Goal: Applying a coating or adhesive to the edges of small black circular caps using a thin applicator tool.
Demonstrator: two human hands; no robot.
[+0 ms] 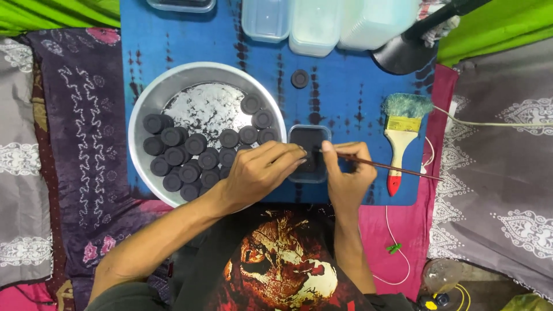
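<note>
My left hand (262, 170) reaches over the near rim of a round metal basin (151, 98), its fingertips at the left edge of a small clear tub (309, 138) with black contents. What the fingers pinch is hidden, likely a small black piece. My right hand (345, 175) grips a thin brown stick (397, 168) like a pen, its tip over the tub. The basin holds several black round discs (196, 144).
A blue board (345, 86) lies under the basin and tub. One loose black disc (299, 78) rests on it. A flat paintbrush (400, 138) lies at the right. Clear plastic boxes (314, 26) and a black lamp base (403, 55) stand at the back.
</note>
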